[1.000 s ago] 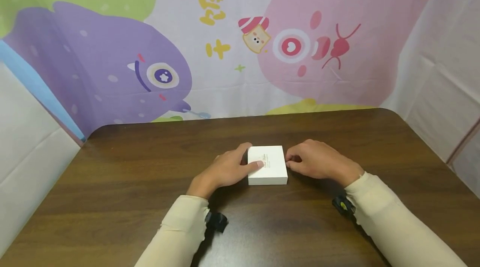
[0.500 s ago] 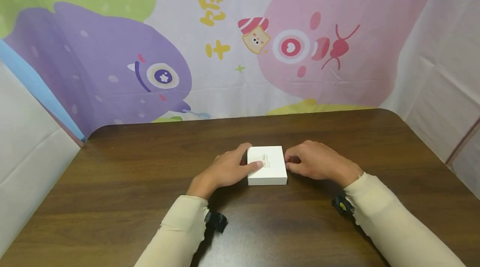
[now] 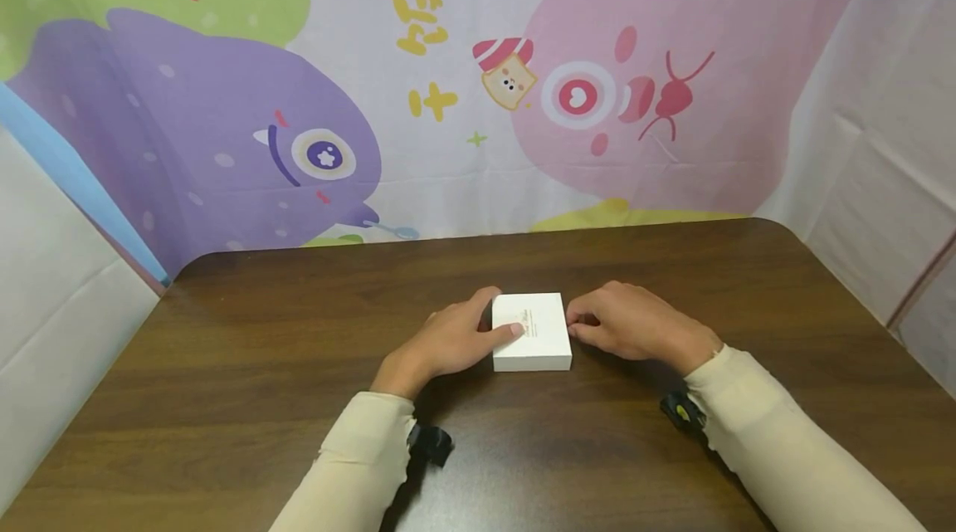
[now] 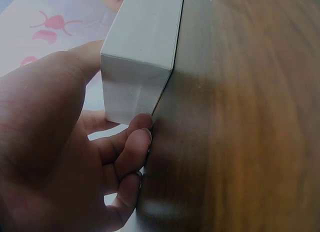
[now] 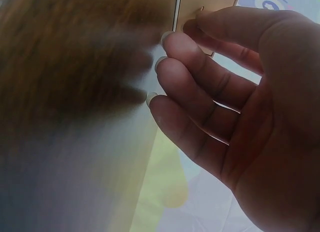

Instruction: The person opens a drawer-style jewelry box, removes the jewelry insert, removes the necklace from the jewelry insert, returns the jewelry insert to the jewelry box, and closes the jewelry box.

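A flat white box (image 3: 541,341) with small print on its lid lies on the brown table. My left hand (image 3: 451,337) holds its left side, the thumb on the lid and the index finger at the far left corner. In the left wrist view, the other fingers (image 4: 132,152) curl down by the table beside the box (image 4: 135,87). My right hand (image 3: 631,320) is at the box's right side. Seen from the right wrist, its thumb and index finger pinch what looks like a small tab (image 5: 201,9) on that side; the fingertips partly hide it. The remaining fingers (image 5: 182,82) are bent.
The wood-grain table (image 3: 299,399) reaches back to a cloth backdrop (image 3: 463,175) printed with cartoon figures. White cloth panels (image 3: 60,291) stand at both sides. A black wrist strap device (image 3: 431,443) sits under the left sleeve, another (image 3: 681,410) under the right.
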`<state>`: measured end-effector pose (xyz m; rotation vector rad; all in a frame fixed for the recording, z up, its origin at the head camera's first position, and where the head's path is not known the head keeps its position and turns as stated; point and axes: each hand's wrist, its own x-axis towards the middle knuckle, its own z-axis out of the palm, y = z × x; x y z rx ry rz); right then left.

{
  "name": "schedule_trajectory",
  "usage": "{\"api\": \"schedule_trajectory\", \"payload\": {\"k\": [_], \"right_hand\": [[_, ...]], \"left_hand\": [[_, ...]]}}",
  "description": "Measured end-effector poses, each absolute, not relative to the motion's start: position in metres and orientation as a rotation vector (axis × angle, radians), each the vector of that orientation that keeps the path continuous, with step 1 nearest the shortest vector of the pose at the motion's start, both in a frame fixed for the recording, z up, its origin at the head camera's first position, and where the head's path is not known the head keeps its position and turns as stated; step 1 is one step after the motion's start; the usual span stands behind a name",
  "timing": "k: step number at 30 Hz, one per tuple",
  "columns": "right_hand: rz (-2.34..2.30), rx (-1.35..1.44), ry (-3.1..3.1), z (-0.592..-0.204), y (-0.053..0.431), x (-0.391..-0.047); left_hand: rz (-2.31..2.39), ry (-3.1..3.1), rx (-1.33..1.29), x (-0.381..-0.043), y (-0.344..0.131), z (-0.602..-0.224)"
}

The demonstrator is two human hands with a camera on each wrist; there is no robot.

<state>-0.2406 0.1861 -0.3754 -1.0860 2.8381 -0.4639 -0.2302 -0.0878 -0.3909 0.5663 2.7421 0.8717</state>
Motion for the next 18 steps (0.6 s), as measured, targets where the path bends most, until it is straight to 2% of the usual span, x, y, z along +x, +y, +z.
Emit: {"api": "schedule_trajectory", "payload": {"k": [18], "right_hand": [[-0.446, -1.015, 2.862, -0.3744, 0.1864, -0.2398]], "left_hand": [[0.882, 2.747, 0.564, -0.2311, -0.0872, -0.3918]]}}
